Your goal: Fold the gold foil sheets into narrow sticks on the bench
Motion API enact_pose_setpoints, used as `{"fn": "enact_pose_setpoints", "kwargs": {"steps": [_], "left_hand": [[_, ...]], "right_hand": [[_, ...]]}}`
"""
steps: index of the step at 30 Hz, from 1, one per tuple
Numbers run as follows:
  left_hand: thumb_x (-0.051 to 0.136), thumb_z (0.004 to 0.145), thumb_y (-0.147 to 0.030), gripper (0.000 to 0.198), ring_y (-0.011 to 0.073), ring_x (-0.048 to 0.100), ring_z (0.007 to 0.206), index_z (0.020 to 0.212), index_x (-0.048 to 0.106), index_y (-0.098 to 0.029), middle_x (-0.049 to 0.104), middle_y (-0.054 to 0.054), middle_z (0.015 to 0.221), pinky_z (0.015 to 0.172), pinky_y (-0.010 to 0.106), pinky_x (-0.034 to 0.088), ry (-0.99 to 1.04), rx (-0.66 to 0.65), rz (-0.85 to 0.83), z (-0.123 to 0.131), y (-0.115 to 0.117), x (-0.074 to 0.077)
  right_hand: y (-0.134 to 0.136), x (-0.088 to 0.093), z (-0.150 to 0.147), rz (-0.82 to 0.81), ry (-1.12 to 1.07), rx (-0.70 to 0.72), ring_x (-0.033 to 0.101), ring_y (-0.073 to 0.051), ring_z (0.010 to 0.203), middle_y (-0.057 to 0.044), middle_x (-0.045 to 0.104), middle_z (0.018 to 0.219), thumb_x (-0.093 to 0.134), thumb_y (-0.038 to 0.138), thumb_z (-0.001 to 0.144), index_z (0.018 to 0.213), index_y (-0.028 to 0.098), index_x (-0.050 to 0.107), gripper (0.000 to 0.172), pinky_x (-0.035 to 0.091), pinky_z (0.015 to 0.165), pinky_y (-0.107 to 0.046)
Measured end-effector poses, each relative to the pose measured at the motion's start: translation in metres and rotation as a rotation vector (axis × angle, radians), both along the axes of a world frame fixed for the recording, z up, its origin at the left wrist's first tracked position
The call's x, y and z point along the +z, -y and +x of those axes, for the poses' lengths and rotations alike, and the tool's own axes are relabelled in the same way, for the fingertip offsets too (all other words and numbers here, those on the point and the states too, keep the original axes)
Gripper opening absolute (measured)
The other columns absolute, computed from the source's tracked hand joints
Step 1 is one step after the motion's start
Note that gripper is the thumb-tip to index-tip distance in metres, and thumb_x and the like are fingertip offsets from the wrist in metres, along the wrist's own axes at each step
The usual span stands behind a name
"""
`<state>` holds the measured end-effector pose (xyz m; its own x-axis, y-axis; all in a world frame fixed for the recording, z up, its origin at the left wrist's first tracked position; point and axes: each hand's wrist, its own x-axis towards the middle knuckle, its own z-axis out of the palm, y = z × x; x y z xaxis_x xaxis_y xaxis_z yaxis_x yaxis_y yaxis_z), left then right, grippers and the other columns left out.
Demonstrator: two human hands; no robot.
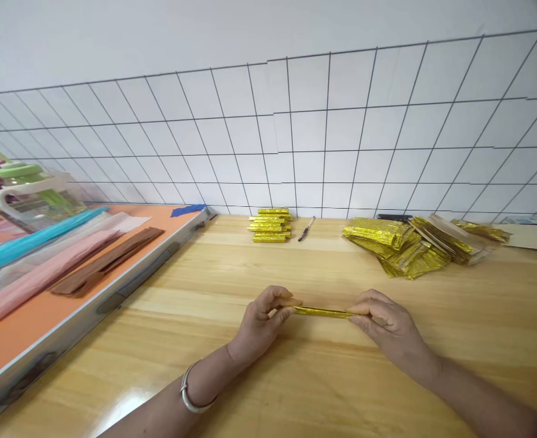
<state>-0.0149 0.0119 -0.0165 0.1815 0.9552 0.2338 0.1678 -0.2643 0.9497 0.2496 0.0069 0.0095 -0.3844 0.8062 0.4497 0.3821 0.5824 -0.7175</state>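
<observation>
A narrow folded strip of gold foil (pixel 322 312) lies just above the wooden table (pixel 214 286), held at both ends. My left hand (pixel 263 322) pinches its left end, and a silver bangle (pixel 190 392) sits on that wrist. My right hand (pixel 385 325) pinches the strip's right end. Both hands have their fingers closed on the strip. A neat stack of folded gold strips (pixel 271 225) rests at the back centre, by the wall. A loose heap of gold foil packets (pixel 414 246) lies at the back right.
A dark pen (pixel 305 229) lies beside the stack. To the left is an orange board (pixel 31 322) in a metal frame, carrying pink, brown and teal paper rolls (pixel 44 267) and a clear jug with a green lid (pixel 31 194). A white tiled wall runs behind.
</observation>
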Motion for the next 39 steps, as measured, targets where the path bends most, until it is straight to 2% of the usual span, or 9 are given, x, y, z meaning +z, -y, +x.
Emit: {"fn": "enact_pose_setpoints", "kwargs": {"steps": [4,9,14,19,24,30,32,35,39], "left_hand": [[0.064,0.077,-0.030,0.027,0.0150,0.062,0.078,0.095,0.050,-0.017,0.065,0.005,0.086,0.068,0.025,0.048,0.120,0.005,-0.073,0.007,0.003,0.006],[0.059,0.080,-0.031,0.020,0.0121,0.055,0.066,0.082,0.063,-0.012,0.063,0.005,0.073,0.061,0.022,0.043,0.013,-0.021,-0.054,0.010,0.008,0.014],[0.063,0.077,-0.032,0.022,0.0114,0.053,0.062,0.083,0.066,-0.010,0.064,0.005,0.071,0.058,0.021,0.042,-0.069,0.025,0.055,0.006,0.012,0.016],[0.058,0.081,-0.030,0.021,0.0117,0.056,0.063,0.079,0.066,-0.011,0.064,0.006,0.069,0.059,0.021,0.043,-0.145,-0.031,0.170,0.005,0.015,0.022],[0.053,0.085,-0.027,0.019,0.0118,0.057,0.067,0.082,0.063,-0.012,0.065,0.007,0.074,0.063,0.021,0.044,-0.222,-0.088,0.346,0.003,0.013,0.021],[0.049,0.086,-0.022,0.015,0.0151,0.057,0.079,0.088,0.062,-0.015,0.064,0.009,0.082,0.072,0.026,0.044,-0.407,-0.107,0.591,-0.006,0.002,0.015],[0.049,0.086,-0.022,0.014,0.0149,0.056,0.077,0.086,0.062,-0.015,0.063,0.009,0.081,0.070,0.026,0.044,-0.410,-0.085,0.576,-0.007,0.000,0.014],[0.051,0.086,-0.024,0.014,0.0128,0.053,0.070,0.082,0.060,-0.014,0.060,0.006,0.075,0.064,0.023,0.042,-0.363,-0.070,0.454,-0.006,-0.001,0.013],[0.053,0.085,-0.029,0.018,0.0106,0.048,0.063,0.077,0.057,-0.014,0.055,0.002,0.068,0.059,0.021,0.038,-0.264,-0.067,0.218,-0.003,-0.001,0.009]], "right_hand": [[-0.001,-0.001,0.004,0.027,-0.015,0.005,0.055,-0.014,0.077,-0.002,0.056,0.081,0.054,0.018,0.084,0.088,0.024,0.062,0.011,0.043,0.066,-0.025],[-0.008,-0.010,0.009,0.061,-0.039,0.014,0.054,-0.016,0.083,-0.002,0.055,0.088,0.055,0.016,0.083,0.091,0.026,0.059,0.013,0.043,0.069,-0.026],[-0.014,-0.020,0.011,0.009,0.000,-0.018,0.054,-0.016,0.084,-0.002,0.055,0.090,0.053,0.021,0.084,0.091,0.026,0.058,0.009,0.043,0.072,-0.026],[-0.017,-0.020,0.009,-0.029,0.044,-0.024,0.054,-0.016,0.084,-0.003,0.055,0.089,0.051,0.023,0.086,0.090,0.025,0.056,0.007,0.044,0.072,-0.027],[-0.019,-0.017,0.007,0.022,0.074,0.006,0.055,-0.017,0.082,-0.003,0.056,0.087,0.051,0.022,0.085,0.089,0.025,0.056,0.006,0.045,0.069,-0.028],[-0.025,-0.022,0.014,0.143,0.211,0.049,0.055,-0.019,0.087,-0.005,0.057,0.092,0.051,0.020,0.085,0.093,0.026,0.059,0.013,0.045,0.073,-0.032],[-0.027,-0.024,0.016,0.164,0.228,0.071,0.055,-0.018,0.087,-0.005,0.057,0.092,0.051,0.018,0.084,0.095,0.026,0.059,0.015,0.045,0.074,-0.032],[-0.027,-0.022,0.016,0.117,0.192,0.077,0.055,-0.018,0.085,-0.005,0.058,0.090,0.052,0.020,0.084,0.093,0.025,0.060,0.013,0.045,0.074,-0.031],[-0.023,-0.015,0.013,-0.147,0.142,0.046,0.056,-0.017,0.082,-0.004,0.060,0.088,0.049,0.029,0.087,0.090,0.023,0.061,0.014,0.045,0.072,-0.029]]}}
